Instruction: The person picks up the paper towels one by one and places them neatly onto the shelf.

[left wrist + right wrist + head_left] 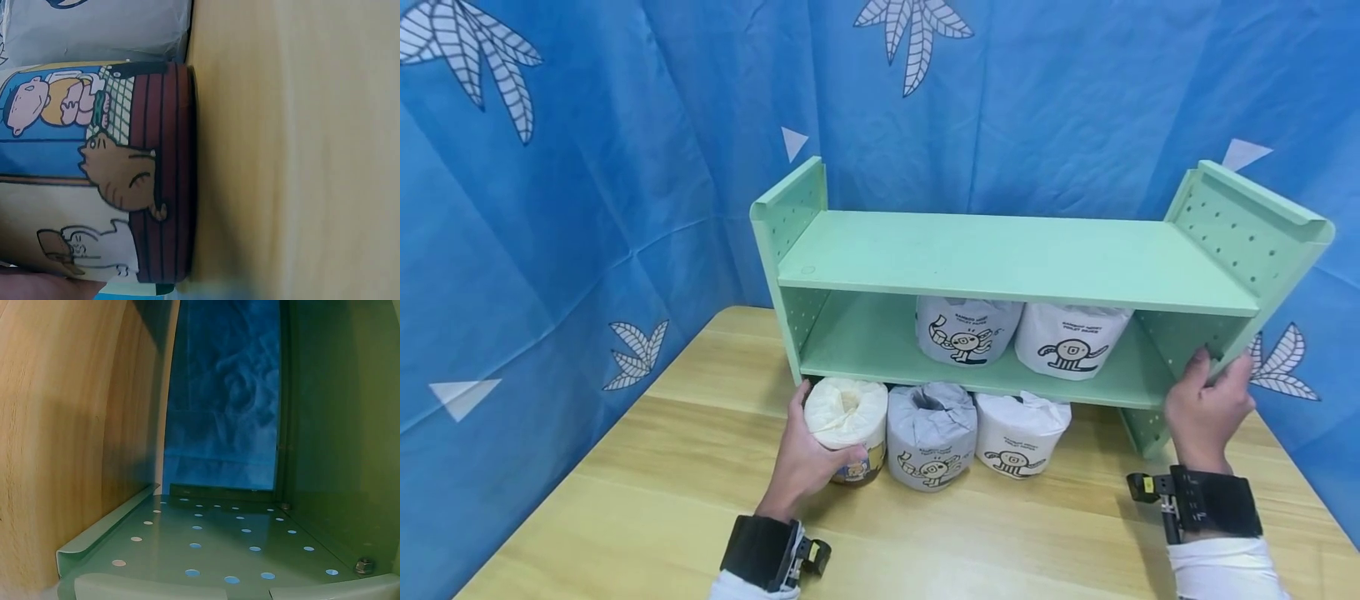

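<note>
My left hand (pixel 807 461) holds a toilet paper roll (pixel 848 417) with a cream top, its thumb across the front and its fingers at the far left side. Up close, the left wrist view shows the roll's cartoon wrapper (pixel 119 169) with a cat, standing on the table. My right hand (pixel 1210 412) grips the right side panel of a green two-tier shelf (pixel 1015 254). Beside the cream roll stand a grey-wrapped roll (pixel 931 442) and a white-wrapped roll (pixel 1021 437). The perforated side panel (pixel 206 544) fills the lower right wrist view.
On the lower tier sit two wrapped rolls, one grey (pixel 962 333) and one white (pixel 1067 342). The shelf stands toward the back of a wooden table (pixel 625 500). A blue patterned cloth (pixel 700 125) hangs behind and at the sides.
</note>
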Tool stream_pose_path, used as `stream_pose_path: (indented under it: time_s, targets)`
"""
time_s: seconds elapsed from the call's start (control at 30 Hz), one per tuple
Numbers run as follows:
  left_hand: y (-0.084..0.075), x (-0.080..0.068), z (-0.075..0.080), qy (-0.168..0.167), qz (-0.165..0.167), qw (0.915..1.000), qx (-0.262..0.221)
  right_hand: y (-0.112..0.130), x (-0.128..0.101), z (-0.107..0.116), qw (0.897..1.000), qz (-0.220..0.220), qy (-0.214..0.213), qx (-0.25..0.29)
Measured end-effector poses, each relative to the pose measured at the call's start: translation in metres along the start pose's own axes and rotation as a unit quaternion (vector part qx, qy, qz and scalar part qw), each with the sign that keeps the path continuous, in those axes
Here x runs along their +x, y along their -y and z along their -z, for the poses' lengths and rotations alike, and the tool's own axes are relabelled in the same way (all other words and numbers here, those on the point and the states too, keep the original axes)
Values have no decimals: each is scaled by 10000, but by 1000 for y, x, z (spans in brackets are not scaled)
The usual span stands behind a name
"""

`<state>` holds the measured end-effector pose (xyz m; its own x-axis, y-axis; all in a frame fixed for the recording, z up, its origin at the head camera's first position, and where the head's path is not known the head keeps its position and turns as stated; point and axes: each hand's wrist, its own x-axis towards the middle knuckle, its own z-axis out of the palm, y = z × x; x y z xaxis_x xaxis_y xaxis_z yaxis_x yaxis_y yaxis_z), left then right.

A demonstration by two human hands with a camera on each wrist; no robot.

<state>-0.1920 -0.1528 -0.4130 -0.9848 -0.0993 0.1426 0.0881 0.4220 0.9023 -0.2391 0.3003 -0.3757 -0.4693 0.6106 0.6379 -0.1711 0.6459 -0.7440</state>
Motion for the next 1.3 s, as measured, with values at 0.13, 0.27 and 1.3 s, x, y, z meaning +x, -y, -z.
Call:
stream_pose_path:
  time_s: [0.13,0.27,1.3]
  targets:
    - [-1,-1,0,11,-2,9996,269,1,-1,-1,10000,8,64,3]
    - [-2,-2,0,-18,-53,9992,394,2,-1,-2,9999,18,97,114]
    - [-10,-3,8,-290,77,9964,797,2,-3,0,9997,36,34,246]
